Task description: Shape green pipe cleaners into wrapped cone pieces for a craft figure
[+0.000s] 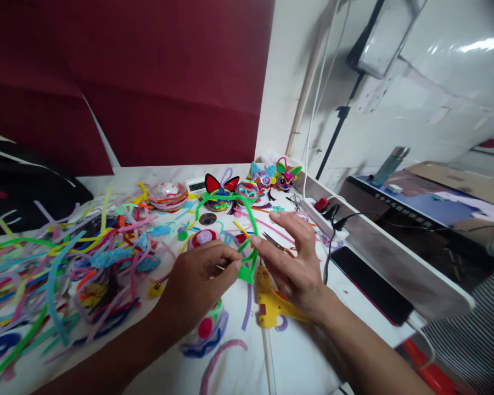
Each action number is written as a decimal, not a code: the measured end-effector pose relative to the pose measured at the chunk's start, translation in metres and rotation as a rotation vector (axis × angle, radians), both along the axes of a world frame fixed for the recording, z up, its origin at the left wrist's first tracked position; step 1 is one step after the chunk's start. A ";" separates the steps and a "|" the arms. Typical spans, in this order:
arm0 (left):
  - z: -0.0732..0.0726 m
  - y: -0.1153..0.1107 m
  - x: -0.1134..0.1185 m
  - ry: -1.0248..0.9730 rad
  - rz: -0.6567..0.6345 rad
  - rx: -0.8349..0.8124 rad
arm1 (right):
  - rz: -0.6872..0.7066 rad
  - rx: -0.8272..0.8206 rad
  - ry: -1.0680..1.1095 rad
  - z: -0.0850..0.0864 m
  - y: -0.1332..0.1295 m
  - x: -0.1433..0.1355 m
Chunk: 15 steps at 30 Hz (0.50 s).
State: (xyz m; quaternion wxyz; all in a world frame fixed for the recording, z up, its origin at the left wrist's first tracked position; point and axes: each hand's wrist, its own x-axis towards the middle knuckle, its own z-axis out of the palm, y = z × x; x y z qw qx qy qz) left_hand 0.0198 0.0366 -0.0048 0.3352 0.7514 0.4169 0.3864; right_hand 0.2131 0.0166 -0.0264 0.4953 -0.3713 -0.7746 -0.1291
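Note:
A bright green pipe cleaner [249, 211] is bent into a tall loop with a small folded shape at its lower end. My left hand [201, 277] pinches it by that folded end, thumb against forefinger. My right hand [294, 260] has its fingers apart, and one fingertip touches the green strand or lies very close to it. Beneath the right hand lies a yellow glue gun [267, 307] with a clear glue stick [268, 356] in its back end. Scissors [278, 244] with orange handles rest just beyond, partly hidden by the right hand.
Many loose pipe cleaners [107, 263] cover the left side. Decorated balls with ears [219, 198] stand along the back. A phone [370, 285] on a cable and a power strip [323, 216] lie right, by a raised table edge [415, 263]. A person in a striped garment [473, 329] is at far right.

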 end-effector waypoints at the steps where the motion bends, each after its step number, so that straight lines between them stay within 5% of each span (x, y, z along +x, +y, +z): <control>1: 0.000 0.000 0.000 0.019 -0.002 0.026 | -0.021 0.028 -0.037 0.000 0.000 0.002; 10: 0.002 0.001 -0.002 0.100 -0.033 0.126 | -0.109 0.084 -0.394 0.011 -0.004 0.007; 15: 0.004 0.000 -0.002 0.117 -0.032 0.121 | -0.154 0.032 -0.375 0.006 -0.005 0.005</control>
